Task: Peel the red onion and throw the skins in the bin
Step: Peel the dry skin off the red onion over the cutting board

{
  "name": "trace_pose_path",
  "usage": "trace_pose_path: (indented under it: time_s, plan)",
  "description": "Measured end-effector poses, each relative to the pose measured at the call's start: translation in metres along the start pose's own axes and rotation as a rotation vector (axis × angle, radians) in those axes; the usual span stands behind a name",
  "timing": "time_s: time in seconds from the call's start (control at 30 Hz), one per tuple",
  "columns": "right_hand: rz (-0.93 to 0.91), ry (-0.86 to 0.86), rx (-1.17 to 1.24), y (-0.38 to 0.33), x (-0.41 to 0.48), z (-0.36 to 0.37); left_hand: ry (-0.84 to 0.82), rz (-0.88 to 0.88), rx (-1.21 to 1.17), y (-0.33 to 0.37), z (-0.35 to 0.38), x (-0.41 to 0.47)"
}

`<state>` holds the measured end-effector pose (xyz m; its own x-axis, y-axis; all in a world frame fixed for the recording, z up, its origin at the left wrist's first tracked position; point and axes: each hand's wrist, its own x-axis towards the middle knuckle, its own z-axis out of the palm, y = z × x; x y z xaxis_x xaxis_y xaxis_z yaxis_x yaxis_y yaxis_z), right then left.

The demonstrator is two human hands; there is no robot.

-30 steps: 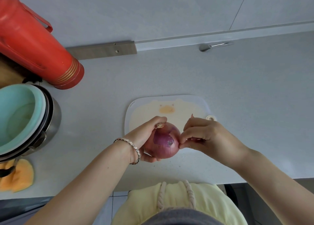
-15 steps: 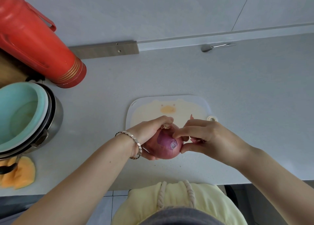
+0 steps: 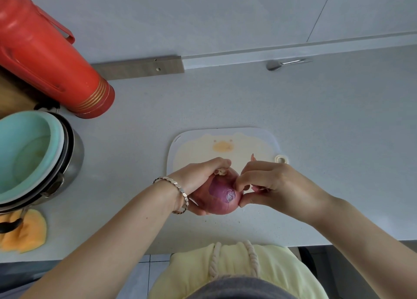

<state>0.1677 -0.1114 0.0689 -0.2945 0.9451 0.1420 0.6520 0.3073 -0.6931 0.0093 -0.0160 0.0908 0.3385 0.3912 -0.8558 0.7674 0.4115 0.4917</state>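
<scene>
A red onion (image 3: 220, 193) is held just above the near edge of a pale cutting board (image 3: 194, 145) with a duck print. My left hand (image 3: 199, 176) wraps round its left side, with the fingers curled over the dry stem end. My right hand (image 3: 270, 184) is at the onion's right side, thumb and fingertips pinching at the papery skin next to a bare purple patch. A small scrap of skin (image 3: 252, 157) sticks up behind my right hand's knuckles. No bin is in view.
A red thermos (image 3: 45, 57) leans at the far left. In front of it stands a steel pot holding stacked bowls (image 3: 29, 158), and an orange cloth (image 3: 24, 233) lies by the counter's near edge. A spoon (image 3: 279, 64) lies by the back wall.
My right hand's fingers have shifted along the onion's right side and curled in closer over the peeled patch. My left hand keeps the same hold.
</scene>
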Motion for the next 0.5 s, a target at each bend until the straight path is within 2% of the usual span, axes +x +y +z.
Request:
trace_pose_path:
  time_s: [0.13,0.3,0.5]
  plan:
    - [0.026,-0.01,0.102,0.005,-0.001,0.004,-0.029,-0.022,-0.055,-0.004,-0.001,0.001]
    - [0.104,0.08,0.297,0.002,0.0,0.001,-0.011,-0.054,-0.1,-0.004,-0.003,0.0]
    - [0.088,-0.091,0.25,0.0,0.01,-0.006,0.01,-0.068,-0.054,-0.001,0.001,0.002]
